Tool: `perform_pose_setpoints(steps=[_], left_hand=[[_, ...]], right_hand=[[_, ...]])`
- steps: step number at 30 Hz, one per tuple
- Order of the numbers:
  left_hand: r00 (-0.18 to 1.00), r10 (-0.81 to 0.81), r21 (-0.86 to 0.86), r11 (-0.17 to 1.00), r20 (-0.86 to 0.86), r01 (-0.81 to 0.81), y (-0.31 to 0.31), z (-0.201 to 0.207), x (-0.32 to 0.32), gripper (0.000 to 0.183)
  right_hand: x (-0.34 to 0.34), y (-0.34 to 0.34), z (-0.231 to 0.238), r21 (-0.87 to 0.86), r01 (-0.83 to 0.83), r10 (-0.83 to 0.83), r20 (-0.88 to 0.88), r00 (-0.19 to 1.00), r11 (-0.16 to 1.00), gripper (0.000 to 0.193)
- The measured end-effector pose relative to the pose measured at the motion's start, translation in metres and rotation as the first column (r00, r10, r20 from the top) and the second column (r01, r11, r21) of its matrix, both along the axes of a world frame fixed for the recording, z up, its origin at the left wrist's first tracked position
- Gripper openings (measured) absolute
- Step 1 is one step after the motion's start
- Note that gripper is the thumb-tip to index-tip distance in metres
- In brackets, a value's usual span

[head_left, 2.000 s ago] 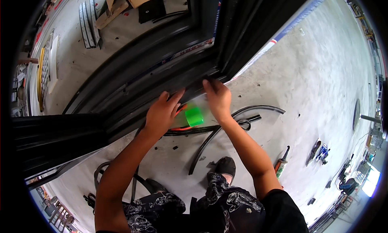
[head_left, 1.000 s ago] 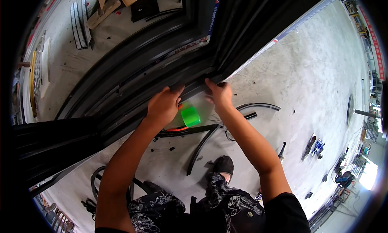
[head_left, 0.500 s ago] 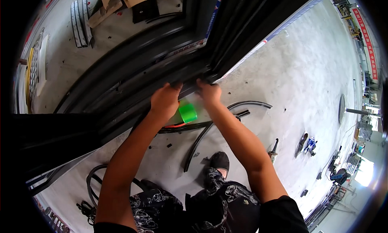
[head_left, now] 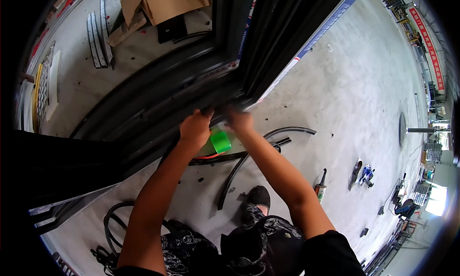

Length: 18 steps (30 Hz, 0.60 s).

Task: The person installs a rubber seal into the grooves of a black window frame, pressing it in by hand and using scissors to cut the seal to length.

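A large black profile frame (head_left: 143,117) with grooved rails stands in front of me, its corner just beyond my hands. At its near lower rail, my left hand (head_left: 194,130) is closed, the fingertips against something dark that I cannot make out against the black rail. Close beside it, my right hand (head_left: 241,122) reaches to the same rail near the corner, its fingers smeared by motion. Below and between the hands appears a bright green, roll-shaped object (head_left: 221,142), with an orange strip by it.
Curved black strips (head_left: 292,129) lie on the pale floor near my foot. A sealant tube (head_left: 320,187) lies to the right, with a blue-and-white crumpled item (head_left: 367,174) farther off. Black hose loops (head_left: 109,223) lie at lower left. Beyond the frame are a cardboard box (head_left: 177,5) and metal profiles (head_left: 98,41).
My right hand has moved slightly left along the rail, closer to my left hand. The left hand keeps its place on the rail. The whole view has shifted a little.
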<state>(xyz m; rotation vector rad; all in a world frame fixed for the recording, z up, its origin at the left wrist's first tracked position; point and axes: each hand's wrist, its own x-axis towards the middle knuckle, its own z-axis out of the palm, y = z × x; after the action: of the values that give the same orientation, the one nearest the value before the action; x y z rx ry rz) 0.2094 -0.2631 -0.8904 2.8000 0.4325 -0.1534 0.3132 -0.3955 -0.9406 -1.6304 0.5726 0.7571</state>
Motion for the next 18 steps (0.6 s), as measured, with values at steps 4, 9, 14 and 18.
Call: perform_pose_setpoints(steps=[4,9,14,18], left_hand=[[0.999,-0.015,-0.035,0.999,0.045,0.017,-0.008,0.000,0.000,0.044],[0.994,0.085,-0.108,0.991,0.074,-0.077,-0.007,-0.004,0.000,0.036],[0.977,0.197,-0.058,0.980,0.077,-0.193,-0.019,-0.008,0.004,0.031],[0.973,0.178,-0.017,0.984,0.149,-0.178,-0.028,-0.017,0.016,0.034]], right_hand=[[0.017,-0.012,0.017,-0.095,-0.039,0.059,0.215,0.975,0.995,0.059],[0.019,-0.029,0.008,0.198,-0.060,0.065,-0.023,0.998,0.978,0.035],[0.027,-0.041,-0.002,0.351,-0.167,0.187,-0.025,0.982,0.922,0.033],[0.033,-0.048,0.003,0.345,-0.260,0.294,-0.051,0.954,0.902,0.036]])
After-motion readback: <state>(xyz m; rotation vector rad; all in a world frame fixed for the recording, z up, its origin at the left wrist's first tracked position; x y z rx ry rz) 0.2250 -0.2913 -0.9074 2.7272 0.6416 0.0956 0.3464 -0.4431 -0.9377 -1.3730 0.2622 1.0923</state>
